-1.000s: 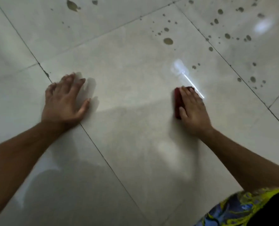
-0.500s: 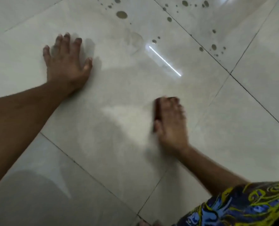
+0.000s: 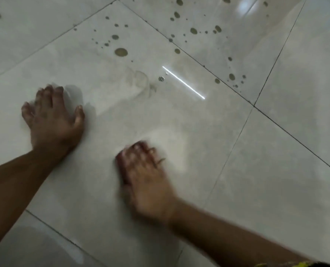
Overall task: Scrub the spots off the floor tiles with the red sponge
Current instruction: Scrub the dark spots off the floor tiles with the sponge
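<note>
My right hand point(image 3: 148, 180) presses flat on the red sponge point(image 3: 121, 166) on a pale glossy floor tile point(image 3: 189, 147); only the sponge's left edge and a strip between the fingers show, and the hand is motion-blurred. My left hand point(image 3: 53, 120) lies palm down on the same tile, fingers spread, holding nothing. Several olive-brown spots sit beyond the hands, the largest spot point(image 3: 121, 52) on this tile and a cluster of spots point(image 3: 194, 30) on the far tile. A faint smeared ring point(image 3: 141, 81) lies between the hands and the spots.
Dark grout lines point(image 3: 253, 106) cross at the right. A bright streak of reflected light point(image 3: 183, 82) lies on the tile. A patterned yellow garment edge point(image 3: 299, 264) shows at the bottom right.
My right hand has slid the sponge back toward me and to the left, away from the spots. The view has shifted, and my left hand stays planted on the tile.
</note>
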